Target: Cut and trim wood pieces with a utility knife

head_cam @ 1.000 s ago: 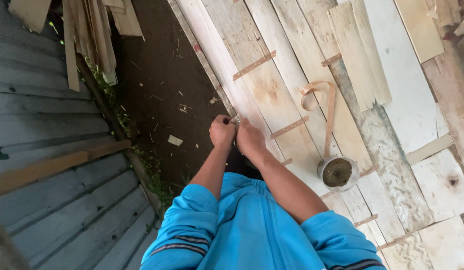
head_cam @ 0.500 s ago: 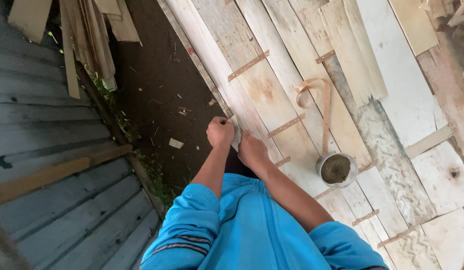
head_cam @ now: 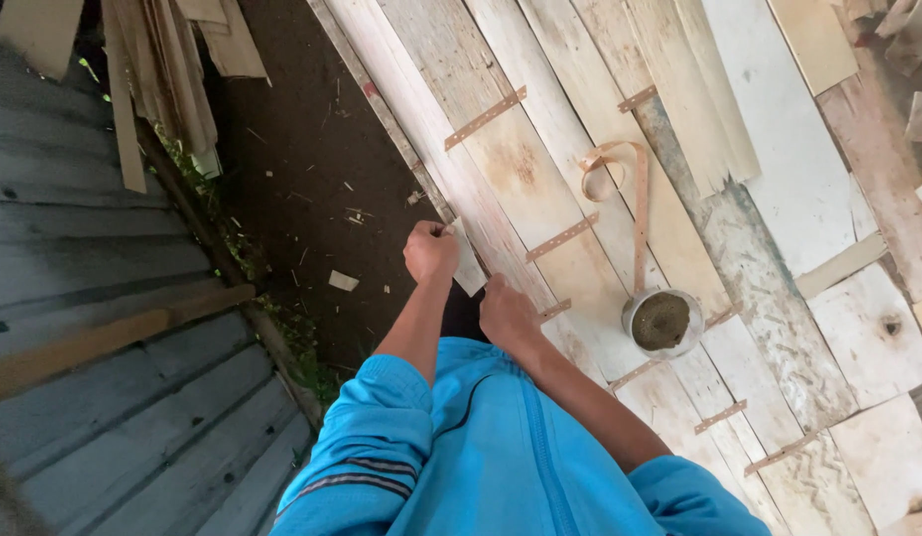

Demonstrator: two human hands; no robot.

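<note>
My left hand point(head_cam: 430, 252) grips one end of a small pale wood piece point(head_cam: 468, 264) at the edge of a row of pale wooden boards point(head_cam: 501, 169). Just to the right and nearer, my right hand point(head_cam: 507, 314) rests in a fist on the boards beside that piece; whether it holds anything is hidden. Both arms come out of blue sleeves point(head_cam: 382, 417). Short brown strips point(head_cam: 486, 117) are fixed across the board seams.
A small round tin point(head_cam: 662, 321) with dark contents stands on the boards at the right, a curled brown strap point(head_cam: 620, 184) lying beyond it. Dark soil point(head_cam: 312, 189) lies left of the boards, then grey corrugated sheeting point(head_cam: 94, 298). Loose planks point(head_cam: 173, 69) lean at top left.
My hands have separated: the left has lifted slightly up and away with the wood piece, while the right has stayed low on the boards. The view has shifted a little.
</note>
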